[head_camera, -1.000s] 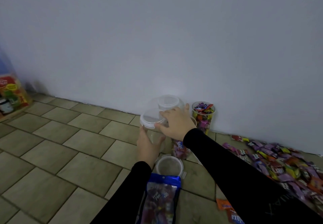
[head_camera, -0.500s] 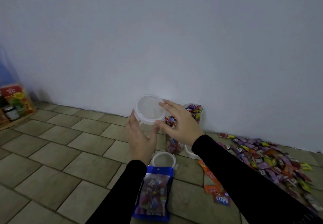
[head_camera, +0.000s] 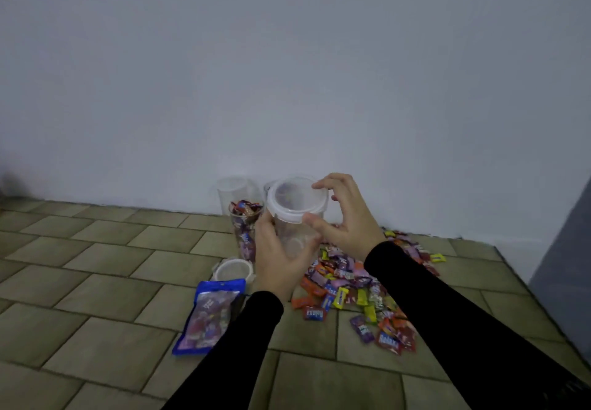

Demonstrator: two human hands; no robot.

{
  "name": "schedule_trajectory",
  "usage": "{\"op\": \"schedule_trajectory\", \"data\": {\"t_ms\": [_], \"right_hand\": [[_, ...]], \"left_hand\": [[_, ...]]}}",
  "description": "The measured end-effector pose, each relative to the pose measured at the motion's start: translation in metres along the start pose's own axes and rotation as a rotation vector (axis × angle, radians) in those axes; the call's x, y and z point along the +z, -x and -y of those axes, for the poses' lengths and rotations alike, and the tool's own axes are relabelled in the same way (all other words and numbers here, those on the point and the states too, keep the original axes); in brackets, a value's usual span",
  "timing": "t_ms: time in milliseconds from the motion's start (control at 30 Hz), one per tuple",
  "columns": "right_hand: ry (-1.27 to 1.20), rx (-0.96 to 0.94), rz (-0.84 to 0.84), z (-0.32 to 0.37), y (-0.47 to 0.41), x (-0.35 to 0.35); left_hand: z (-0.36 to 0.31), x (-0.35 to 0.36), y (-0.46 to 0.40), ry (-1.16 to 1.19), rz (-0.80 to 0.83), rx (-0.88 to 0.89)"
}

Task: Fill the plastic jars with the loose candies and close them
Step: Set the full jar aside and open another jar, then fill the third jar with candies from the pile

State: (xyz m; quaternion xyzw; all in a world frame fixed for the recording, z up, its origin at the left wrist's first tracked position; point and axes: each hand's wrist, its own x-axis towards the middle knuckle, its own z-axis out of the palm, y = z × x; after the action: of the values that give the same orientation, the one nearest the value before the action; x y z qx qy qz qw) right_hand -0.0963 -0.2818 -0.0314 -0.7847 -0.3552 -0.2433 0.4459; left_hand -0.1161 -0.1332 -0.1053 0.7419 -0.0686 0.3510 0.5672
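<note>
Holding the clear plastic jar (head_camera: 295, 237) steady is the left hand's (head_camera: 277, 259) job here: its grip wraps the jar's body from the near side, lifted off the floor. The right hand (head_camera: 347, 217) pinches the translucent white round lid (head_camera: 298, 198) at its rim, thumb near and fingertips far, the lid sitting on the jar's mouth. The jar looks empty, so I judge the lid is to come off; a firm hold low on the body and an even lift or turn at the rim should free it without the thin wall buckling.

Largest around them is the plain pale wall (head_camera: 287, 57), then the floor of olive-brown tiles (head_camera: 96, 297). A heap of loose wrapped candies (head_camera: 361, 291) spreads on the tiles just right of the hands. A blue candy pouch (head_camera: 209, 313) lies flat to the left. Behind stand a candy-filled open jar (head_camera: 244, 230) and an empty clear jar (head_camera: 235, 192). A spare white lid (head_camera: 232, 270) rests beside the pouch.
</note>
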Motion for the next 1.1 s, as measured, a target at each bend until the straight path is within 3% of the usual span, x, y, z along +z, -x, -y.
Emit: {"op": "schedule_trajectory", "data": {"t_ms": [200,667,1100], "right_hand": [[0.055,0.116,-0.016,-0.018,0.063,-0.067],[0.219,0.263,-0.015,-0.052,0.186,-0.168],[0.227,0.276,-0.037,-0.075,0.217,-0.180]], "left_hand": [[-0.044,0.064,0.058,0.166,0.193,-0.095],[-0.070,0.166,0.140,0.260,0.551,-0.248],[-0.058,0.186,0.149,0.187,0.630,-0.224]]}}
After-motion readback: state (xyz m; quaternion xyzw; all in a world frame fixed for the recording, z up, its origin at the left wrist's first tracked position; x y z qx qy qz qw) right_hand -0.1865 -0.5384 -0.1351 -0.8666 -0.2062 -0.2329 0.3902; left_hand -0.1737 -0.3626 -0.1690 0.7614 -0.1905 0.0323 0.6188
